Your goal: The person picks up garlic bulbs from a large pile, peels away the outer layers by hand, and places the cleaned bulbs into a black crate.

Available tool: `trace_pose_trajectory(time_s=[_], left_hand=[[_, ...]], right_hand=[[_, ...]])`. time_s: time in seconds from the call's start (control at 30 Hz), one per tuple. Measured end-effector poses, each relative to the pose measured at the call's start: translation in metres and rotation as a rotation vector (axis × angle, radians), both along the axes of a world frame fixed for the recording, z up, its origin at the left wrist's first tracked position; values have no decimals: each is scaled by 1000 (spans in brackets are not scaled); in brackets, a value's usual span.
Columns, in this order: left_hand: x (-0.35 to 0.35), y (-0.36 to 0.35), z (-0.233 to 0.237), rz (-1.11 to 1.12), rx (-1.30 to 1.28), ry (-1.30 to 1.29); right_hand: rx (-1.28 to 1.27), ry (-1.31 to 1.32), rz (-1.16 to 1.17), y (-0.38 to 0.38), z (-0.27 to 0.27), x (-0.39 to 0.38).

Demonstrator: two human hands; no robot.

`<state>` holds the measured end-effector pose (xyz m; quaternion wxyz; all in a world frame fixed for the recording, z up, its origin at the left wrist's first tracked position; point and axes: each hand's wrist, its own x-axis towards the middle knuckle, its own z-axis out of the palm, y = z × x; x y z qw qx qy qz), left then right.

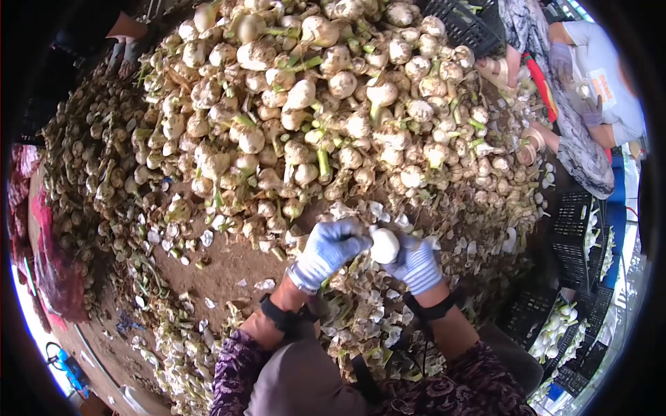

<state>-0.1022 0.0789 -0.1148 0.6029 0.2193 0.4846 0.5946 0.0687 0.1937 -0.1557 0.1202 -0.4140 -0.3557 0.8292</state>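
A white, cleaned garlic bulb [385,247] sits in the fingers of my right hand [416,266], which wears a striped blue-and-white glove. My left hand [327,251], gloved the same way, is just left of the bulb with its fingers pinched together. Whatever those fingertips hold, if anything, is too small to make out. Beyond both hands rises a large pile of garlic bulbs [300,154], soil-stained and with green stem stubs. Loose skins and scraps [368,305] cover the ground beneath my hands.
Black crates [573,232] line the right side, and white, trimmed garlic [555,329] fills one. At upper right a person in gloves [590,83] sits beside the pile. A pink mesh sack [59,263] lies on the left, near bare brown ground [201,277].
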Motion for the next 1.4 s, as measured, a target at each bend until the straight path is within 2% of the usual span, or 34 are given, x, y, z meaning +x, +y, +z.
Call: trace_pose_trajectory(time_s=[0.03, 0.07, 0.1, 0.17, 0.2, 0.23, 0.3, 0.33, 0.37, 0.43, 0.47, 0.5, 0.53, 0.6, 0.7, 0.73, 0.77, 0.83, 0.9, 0.97, 1.0, 1.03, 1.1, 1.13, 1.17, 1.23, 1.27, 1.3, 1.37, 1.4], left_hand=[[-2, -1, 2, -27, 31, 46], [0, -4, -2, -28, 127, -249], [-4, -7, 11, -145, 42, -130], [-1, -9, -5, -12, 17, -22], [-5, -11, -13, 13, -180, -64], [-8, -13, -19, 46, -319, -212], [-6, -17, -20, 93, -239, -441], [-6, -14, -18, 100, -224, -471], [-7, -12, -15, 104, -203, -505], [-6, -10, -16, 79, -166, -396], [-6, -10, -14, 101, -182, -313], [-6, -11, -13, 105, -182, -313], [-5, -12, -13, 105, -176, -200], [-3, -12, -11, 106, -186, -15], [-4, -14, -6, 141, -172, -27], [-1, -15, -10, 169, -83, 90], [-2, -15, -9, 169, -84, 91], [-4, -14, -7, 69, -19, 646], [-2, -14, -15, 117, -16, 704], [-10, -17, -24, 209, -122, 697], [-18, -17, -30, 275, -333, 670], [-28, -23, -40, 287, -408, 678], [-34, -34, -42, 335, -386, 97], [-31, -36, -37, 308, -328, -116], [-25, -39, -29, 356, -313, -488], [-17, -53, -53, 137, -176, -174], [-20, -62, -65, 74, -17, 141], [-32, -56, -60, 70, 376, 873], [-31, -54, -40, 213, -357, -394], [-32, -54, -40, 184, -341, -335]], right_hand=[[-473, 40, -350, -5, 28, -20], [-505, 82, -320, 5, 2, 4], [-491, 0, -431, 7, 18, -7], [-480, 171, -442, 11, 5, 7], [-384, 200, -353, 9, 7, 11], [-211, 247, -296, 7, 10, 11], [190, 71, -188, -2, 15, 9], [213, 154, -176, -5, 16, 1], [406, 8, 24, -7, 27, 2], [631, -10, 137, -9, 15, 3], [628, -5, 143, -13, 10, 2], [486, 2, 26, -17, 9, -1], [345, 7, -93, -20, 8, -4], [337, -9, -154, -22, 9, -10], [328, 3, -255, -25, 13, -18], [318, 15, -256, -26, 13, -17], [309, 27, -256, -26, 12, -17], [290, 21, -237, -26, 9, -13], [272, 15, -217, -27, 5, -8], [124, 159, -218, -28, -1, -1], [51, 153, -283, -29, -15, 8], [54, 158, -278, -28, -6, 0], [178, 413, -148, -30, 12, -15], [338, 205, 29, -28, 8, -17], [489, 161, 212, -30, 14, -22], [71, 152, 245, -34, 37, -46], [332, 134, 372, -27, 21, -49], [309, 117, 317, -22, 28, -66], [993, -168, 457, -9, 1, -91], [1212, -166, 412, -6, 0, -109]])
